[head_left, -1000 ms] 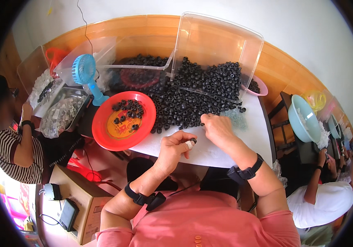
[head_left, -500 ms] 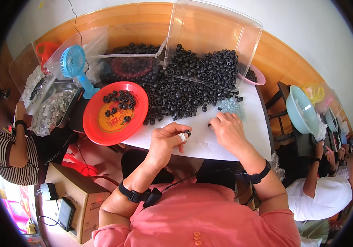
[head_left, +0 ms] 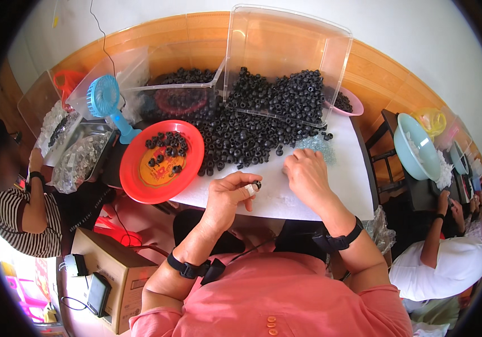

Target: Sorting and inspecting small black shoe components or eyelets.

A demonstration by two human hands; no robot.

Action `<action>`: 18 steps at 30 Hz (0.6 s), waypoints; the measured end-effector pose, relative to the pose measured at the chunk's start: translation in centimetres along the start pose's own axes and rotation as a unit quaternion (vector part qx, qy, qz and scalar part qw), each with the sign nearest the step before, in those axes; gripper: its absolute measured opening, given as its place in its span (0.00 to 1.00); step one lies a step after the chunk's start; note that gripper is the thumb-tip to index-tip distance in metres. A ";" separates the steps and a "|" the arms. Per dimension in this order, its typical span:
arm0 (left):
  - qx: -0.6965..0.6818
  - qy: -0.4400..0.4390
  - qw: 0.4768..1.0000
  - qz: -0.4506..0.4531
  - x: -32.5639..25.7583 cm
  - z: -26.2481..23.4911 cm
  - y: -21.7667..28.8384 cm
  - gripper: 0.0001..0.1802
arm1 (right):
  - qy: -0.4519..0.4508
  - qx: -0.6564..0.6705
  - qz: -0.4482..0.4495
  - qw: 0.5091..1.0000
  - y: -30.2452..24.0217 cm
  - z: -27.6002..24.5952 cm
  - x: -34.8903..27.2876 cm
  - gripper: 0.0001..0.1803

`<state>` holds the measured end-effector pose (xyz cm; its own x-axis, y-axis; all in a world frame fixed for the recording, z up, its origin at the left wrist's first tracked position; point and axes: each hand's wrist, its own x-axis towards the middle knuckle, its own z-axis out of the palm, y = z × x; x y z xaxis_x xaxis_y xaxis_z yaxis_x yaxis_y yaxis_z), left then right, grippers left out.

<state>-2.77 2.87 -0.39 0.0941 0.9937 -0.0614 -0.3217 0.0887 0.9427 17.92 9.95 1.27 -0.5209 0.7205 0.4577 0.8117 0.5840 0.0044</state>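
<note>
My left hand (head_left: 223,197) is raised over the front edge of the white tabletop, pinching a small black hollow bead (head_left: 258,184) between thumb and forefinger. White tape (head_left: 250,190) wraps one of its fingers. To the right, my right hand (head_left: 308,178) rests low at the tabletop, fingers bent and held together; the fingertips and anything in them are hidden. Just beyond it lies a patch of tiny clear beads (head_left: 320,149). A big pile of black beads (head_left: 241,137) spreads past both hands. At left, a red plate (head_left: 135,188) holds several black beads.
A tipped clear plastic bin (head_left: 286,39) spills beads at the back, with another clear bin (head_left: 179,86) beside it. A blue fan (head_left: 105,98) stands left; a pink bowl (head_left: 354,102) sits far right. People work at both sides. A cardboard box (head_left: 118,286) is lower left.
The whole view has shifted slightly. My right hand has moved a little farther toward the clear beads, covering a loose dark bead. My left hand keeps its pinch on the black bead.
</note>
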 end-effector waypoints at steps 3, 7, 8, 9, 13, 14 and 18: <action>0.019 0.005 1.000 -0.005 0.1 -0.3 -0.2 0.12 | -0.030 -0.038 0.039 0.998 -0.4 0.0 0.6 0.04; -0.002 -0.005 1.000 0.010 0.2 -0.3 -0.5 0.12 | 0.005 -0.065 0.037 0.997 -1.2 0.8 0.2 0.04; -0.007 -0.008 1.000 0.012 0.2 -0.3 -0.5 0.12 | 0.013 -0.069 0.025 0.997 -1.2 0.9 0.2 0.03; -0.006 -0.007 1.000 0.013 0.1 -0.2 -0.5 0.12 | 0.021 -0.073 0.014 0.997 -1.3 1.1 0.1 0.03; -0.040 -0.001 0.999 0.012 0.1 -0.1 -0.3 0.11 | 0.056 -0.032 0.003 0.998 -0.9 1.7 -0.3 0.03; -0.049 -0.007 0.999 0.012 0.1 -0.1 -0.3 0.11 | 0.061 -0.034 0.014 0.997 -0.9 1.7 -0.4 0.03; -0.058 -0.002 0.998 0.002 -0.1 -0.2 0.0 0.12 | 0.061 -0.030 0.001 0.998 -1.2 1.7 -0.7 0.02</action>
<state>-2.98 2.81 -0.46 0.0958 0.9938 -0.0572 -0.4296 0.0931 0.8982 16.85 9.37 -0.60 -0.4866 0.6683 0.5628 0.8286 0.5571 0.0549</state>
